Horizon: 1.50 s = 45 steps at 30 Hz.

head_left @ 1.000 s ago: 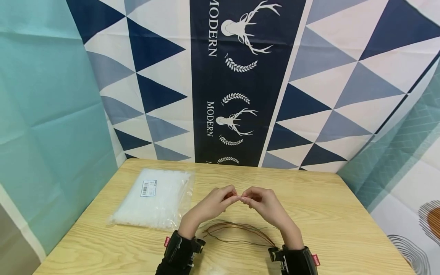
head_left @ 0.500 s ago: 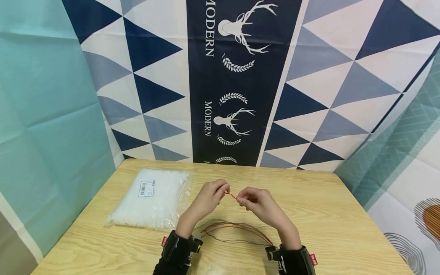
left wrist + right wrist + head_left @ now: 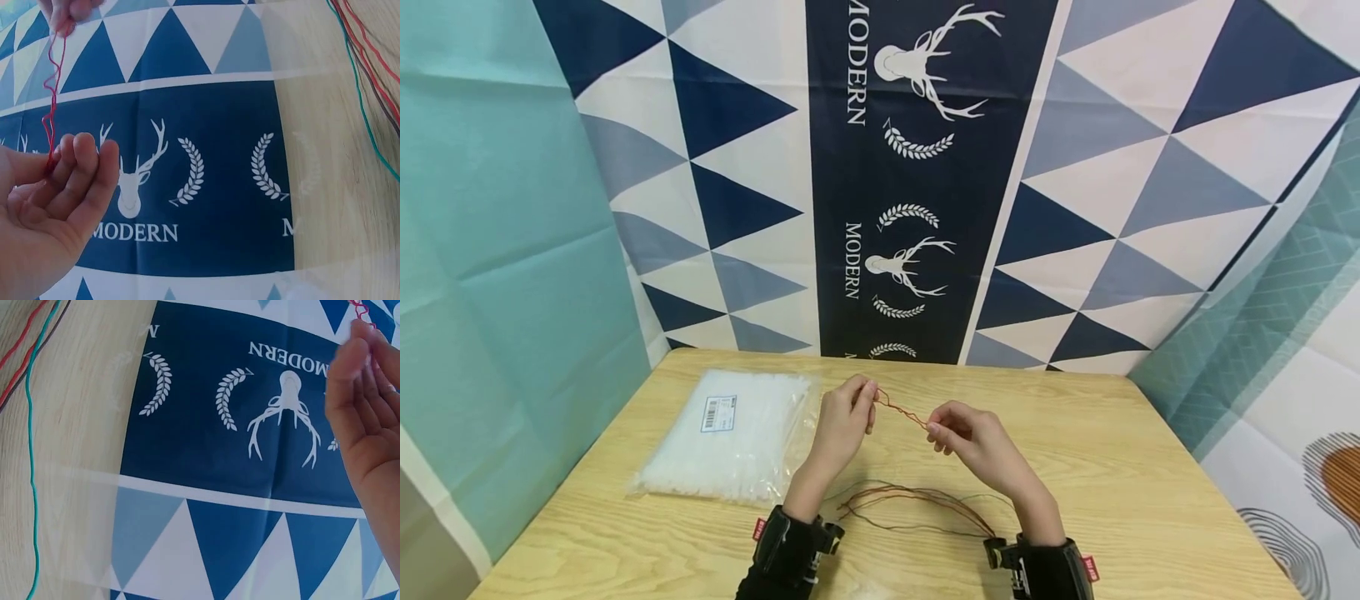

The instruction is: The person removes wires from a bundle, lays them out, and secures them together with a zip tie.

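Left hand (image 3: 841, 423) and right hand (image 3: 976, 446) pinch a kinked red wire (image 3: 54, 100), apparently to straighten it, a plastic bag (image 3: 741, 446) near the left edge of the table (image 3: 1120, 475).

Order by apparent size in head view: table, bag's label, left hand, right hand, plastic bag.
Largest to smallest:
1. Table
2. Plastic bag
3. Left hand and right hand: too alike to rank
4. Bag's label

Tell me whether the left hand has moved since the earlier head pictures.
Yes, the left hand has moved left, closer to the stationary plastic bag.
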Each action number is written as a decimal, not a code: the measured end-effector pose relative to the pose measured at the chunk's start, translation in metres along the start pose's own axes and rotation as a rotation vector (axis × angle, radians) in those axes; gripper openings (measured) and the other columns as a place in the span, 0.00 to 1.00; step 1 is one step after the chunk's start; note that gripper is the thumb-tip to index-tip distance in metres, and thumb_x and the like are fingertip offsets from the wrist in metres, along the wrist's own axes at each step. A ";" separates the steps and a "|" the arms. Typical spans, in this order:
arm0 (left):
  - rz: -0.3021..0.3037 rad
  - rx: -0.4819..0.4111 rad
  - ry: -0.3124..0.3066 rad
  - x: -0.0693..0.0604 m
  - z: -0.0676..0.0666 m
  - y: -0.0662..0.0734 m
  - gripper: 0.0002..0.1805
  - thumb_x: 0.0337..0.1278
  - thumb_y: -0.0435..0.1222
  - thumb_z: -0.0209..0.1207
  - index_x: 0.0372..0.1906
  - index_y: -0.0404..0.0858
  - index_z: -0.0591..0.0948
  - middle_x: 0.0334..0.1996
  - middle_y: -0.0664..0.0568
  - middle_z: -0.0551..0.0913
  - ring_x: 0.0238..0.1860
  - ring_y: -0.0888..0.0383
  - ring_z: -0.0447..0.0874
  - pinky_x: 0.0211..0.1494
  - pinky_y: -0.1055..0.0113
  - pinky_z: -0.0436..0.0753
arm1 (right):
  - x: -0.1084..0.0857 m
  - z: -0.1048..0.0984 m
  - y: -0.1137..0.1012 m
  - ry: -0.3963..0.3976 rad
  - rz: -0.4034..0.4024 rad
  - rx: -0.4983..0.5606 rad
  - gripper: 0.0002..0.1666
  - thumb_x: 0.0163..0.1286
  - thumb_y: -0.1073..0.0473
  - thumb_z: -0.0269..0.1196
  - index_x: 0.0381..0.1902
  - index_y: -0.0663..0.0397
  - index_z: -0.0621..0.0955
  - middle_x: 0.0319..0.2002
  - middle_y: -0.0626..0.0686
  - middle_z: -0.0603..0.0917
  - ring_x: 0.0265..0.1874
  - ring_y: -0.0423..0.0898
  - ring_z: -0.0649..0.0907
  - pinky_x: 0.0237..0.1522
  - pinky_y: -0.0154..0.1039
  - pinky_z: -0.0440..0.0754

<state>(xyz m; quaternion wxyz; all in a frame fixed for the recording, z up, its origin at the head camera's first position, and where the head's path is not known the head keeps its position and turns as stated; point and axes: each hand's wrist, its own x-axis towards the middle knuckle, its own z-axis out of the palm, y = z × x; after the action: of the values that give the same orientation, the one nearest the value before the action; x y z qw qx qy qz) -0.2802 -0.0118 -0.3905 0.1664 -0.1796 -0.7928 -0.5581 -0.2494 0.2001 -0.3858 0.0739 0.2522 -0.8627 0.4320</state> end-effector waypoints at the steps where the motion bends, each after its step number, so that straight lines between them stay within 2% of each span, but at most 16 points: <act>1: 0.006 0.000 -0.002 -0.001 0.001 0.000 0.16 0.74 0.37 0.46 0.30 0.35 0.77 0.13 0.47 0.75 0.12 0.62 0.70 0.17 0.73 0.69 | 0.000 0.000 0.000 -0.008 0.016 -0.001 0.07 0.71 0.55 0.58 0.39 0.51 0.80 0.31 0.50 0.84 0.28 0.34 0.81 0.31 0.32 0.81; 5: 0.052 0.033 -0.035 -0.003 0.007 -0.002 0.15 0.73 0.38 0.47 0.30 0.36 0.77 0.13 0.50 0.73 0.12 0.66 0.68 0.17 0.73 0.68 | 0.000 0.006 0.001 0.009 0.044 -0.034 0.07 0.69 0.54 0.61 0.43 0.47 0.80 0.38 0.48 0.85 0.37 0.38 0.84 0.37 0.32 0.82; 8: 0.065 0.048 -0.090 -0.007 0.014 0.000 0.14 0.72 0.40 0.49 0.32 0.37 0.79 0.13 0.50 0.75 0.12 0.68 0.67 0.17 0.74 0.68 | 0.002 0.013 0.000 0.014 0.028 -0.020 0.18 0.67 0.52 0.63 0.54 0.47 0.78 0.45 0.49 0.86 0.44 0.41 0.85 0.42 0.32 0.82; 11: 0.060 0.050 -0.145 -0.009 0.018 0.002 0.14 0.71 0.42 0.51 0.33 0.38 0.81 0.14 0.49 0.78 0.13 0.68 0.69 0.18 0.75 0.69 | 0.004 0.019 0.000 -0.013 -0.015 0.020 0.26 0.69 0.51 0.62 0.62 0.54 0.74 0.45 0.53 0.87 0.41 0.41 0.87 0.42 0.32 0.82; 15: 0.072 0.063 -0.178 -0.009 0.020 0.003 0.13 0.69 0.43 0.53 0.32 0.41 0.82 0.13 0.47 0.79 0.13 0.67 0.69 0.19 0.76 0.67 | 0.003 0.017 0.004 -0.018 -0.044 0.047 0.21 0.71 0.56 0.58 0.59 0.59 0.77 0.39 0.57 0.89 0.34 0.42 0.88 0.38 0.35 0.84; 18: 0.082 0.076 -0.212 -0.009 0.017 0.003 0.12 0.67 0.43 0.55 0.30 0.42 0.81 0.12 0.49 0.80 0.14 0.68 0.70 0.21 0.76 0.65 | 0.001 0.013 0.006 0.012 -0.010 0.052 0.17 0.71 0.58 0.58 0.55 0.57 0.79 0.40 0.56 0.88 0.38 0.46 0.88 0.42 0.38 0.85; 24: 0.118 0.099 -0.315 -0.008 0.010 0.000 0.11 0.62 0.42 0.60 0.26 0.42 0.81 0.15 0.51 0.81 0.17 0.70 0.73 0.31 0.70 0.75 | 0.002 0.004 0.007 0.185 0.067 0.052 0.13 0.73 0.54 0.57 0.49 0.54 0.80 0.44 0.53 0.88 0.47 0.48 0.87 0.46 0.38 0.84; 27: 0.103 0.140 -0.353 -0.008 0.008 -0.001 0.11 0.61 0.42 0.61 0.26 0.43 0.83 0.21 0.51 0.83 0.22 0.65 0.78 0.35 0.71 0.77 | 0.003 0.002 0.008 0.278 0.086 0.135 0.14 0.74 0.54 0.55 0.49 0.56 0.78 0.42 0.56 0.86 0.42 0.44 0.88 0.44 0.35 0.84; 28: 0.098 0.162 -0.364 -0.008 0.008 -0.001 0.10 0.61 0.43 0.61 0.27 0.43 0.83 0.23 0.52 0.83 0.25 0.63 0.79 0.31 0.72 0.76 | 0.003 0.002 0.009 0.295 0.090 0.170 0.14 0.74 0.55 0.54 0.50 0.57 0.78 0.40 0.58 0.85 0.38 0.43 0.88 0.42 0.34 0.85; 29: 0.093 0.183 -0.369 -0.008 0.009 -0.001 0.09 0.61 0.43 0.61 0.29 0.44 0.83 0.27 0.52 0.84 0.29 0.61 0.80 0.34 0.73 0.77 | 0.003 0.002 0.009 0.302 0.094 0.202 0.14 0.75 0.55 0.53 0.50 0.57 0.77 0.38 0.59 0.83 0.34 0.41 0.88 0.40 0.34 0.85; 31: 0.099 0.206 -0.361 -0.009 0.012 -0.001 0.08 0.60 0.42 0.62 0.39 0.43 0.83 0.37 0.53 0.84 0.38 0.57 0.82 0.40 0.73 0.79 | 0.004 0.003 0.010 0.285 0.098 0.228 0.15 0.75 0.56 0.52 0.50 0.59 0.78 0.36 0.60 0.78 0.28 0.39 0.86 0.37 0.34 0.86; 33: 0.134 0.207 -0.328 -0.009 0.016 0.000 0.18 0.59 0.42 0.63 0.53 0.45 0.79 0.50 0.52 0.82 0.49 0.54 0.80 0.47 0.68 0.81 | 0.004 0.006 0.010 0.233 0.094 0.200 0.15 0.75 0.56 0.52 0.50 0.59 0.79 0.34 0.60 0.78 0.24 0.38 0.84 0.34 0.35 0.86; 35: 0.196 0.206 -0.294 -0.009 0.020 0.002 0.28 0.59 0.41 0.63 0.65 0.47 0.71 0.63 0.51 0.74 0.61 0.51 0.75 0.55 0.61 0.81 | 0.005 0.009 0.010 0.155 0.062 0.125 0.15 0.74 0.57 0.54 0.49 0.59 0.81 0.34 0.59 0.82 0.23 0.36 0.82 0.31 0.35 0.84; 37: 0.281 0.214 -0.282 -0.010 0.022 0.004 0.31 0.60 0.40 0.61 0.68 0.47 0.68 0.67 0.50 0.70 0.67 0.51 0.70 0.62 0.57 0.78 | 0.006 0.012 0.009 0.088 0.015 0.032 0.13 0.73 0.59 0.55 0.48 0.59 0.82 0.32 0.57 0.84 0.22 0.35 0.79 0.30 0.35 0.82; 40: 0.354 0.246 -0.282 -0.011 0.021 0.006 0.23 0.63 0.38 0.59 0.63 0.46 0.75 0.63 0.51 0.76 0.66 0.54 0.72 0.63 0.61 0.77 | 0.006 0.013 0.008 0.025 -0.015 -0.069 0.12 0.72 0.60 0.57 0.49 0.57 0.82 0.29 0.50 0.83 0.22 0.36 0.78 0.31 0.34 0.78; 45: 0.367 0.251 -0.239 -0.009 0.015 0.002 0.13 0.62 0.35 0.58 0.50 0.41 0.84 0.46 0.53 0.85 0.49 0.58 0.83 0.53 0.70 0.81 | 0.005 0.009 0.006 -0.028 0.068 -0.065 0.17 0.73 0.53 0.56 0.54 0.53 0.79 0.29 0.47 0.84 0.31 0.41 0.83 0.32 0.33 0.77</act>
<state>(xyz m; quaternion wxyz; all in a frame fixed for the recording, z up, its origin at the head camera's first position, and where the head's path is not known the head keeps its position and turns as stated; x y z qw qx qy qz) -0.2723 0.0018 -0.3975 0.1910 -0.3629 -0.8240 -0.3908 -0.2558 0.1938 -0.3938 0.0554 0.2264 -0.8854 0.4022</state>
